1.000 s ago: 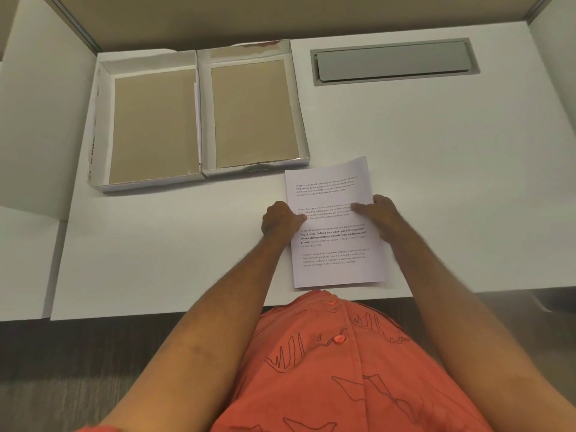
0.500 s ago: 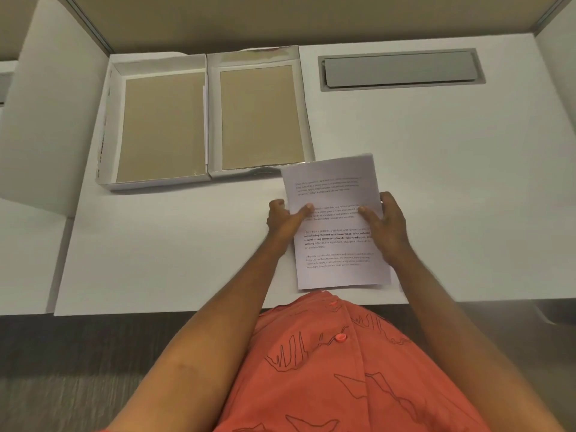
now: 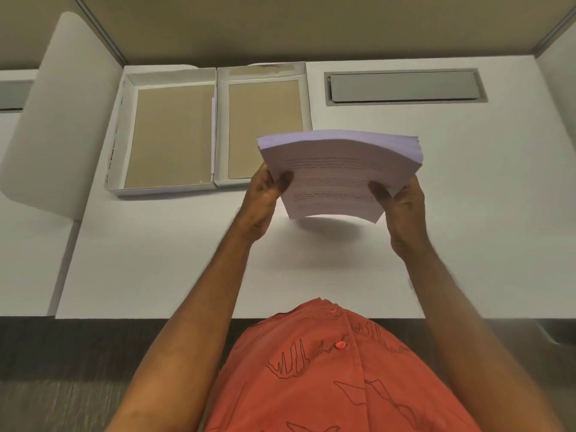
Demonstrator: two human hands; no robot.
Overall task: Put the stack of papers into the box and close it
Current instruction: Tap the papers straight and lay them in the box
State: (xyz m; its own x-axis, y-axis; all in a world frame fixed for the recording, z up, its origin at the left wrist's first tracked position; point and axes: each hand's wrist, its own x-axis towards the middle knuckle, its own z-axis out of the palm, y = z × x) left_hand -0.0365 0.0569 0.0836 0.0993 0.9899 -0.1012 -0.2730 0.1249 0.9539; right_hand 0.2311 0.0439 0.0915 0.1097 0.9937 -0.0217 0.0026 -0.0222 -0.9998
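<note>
A thick stack of printed white papers (image 3: 338, 173) hangs in the air above the desk, bowed slightly, its shadow on the surface below. My left hand (image 3: 265, 198) grips its left edge and my right hand (image 3: 402, 204) grips its right edge, thumbs on top. At the back left lies the open white box: the tray half (image 3: 129, 132) with a brown floor, and next to it the other half (image 3: 308, 98), also brown inside. The stack's far left corner overlaps the right half in view. Both halves hold nothing.
The white desk (image 3: 156, 260) has a grey cable hatch (image 3: 405, 87) at the back right. A white rounded divider panel (image 3: 56, 120) stands at the left, and a tan partition wall (image 3: 280, 23) runs along the back. My orange shirt (image 3: 336, 369) fills the lower middle.
The stack lay flat on the desk with my hands at its sides. Both hands have closed on it and lifted it up and slightly forward.
</note>
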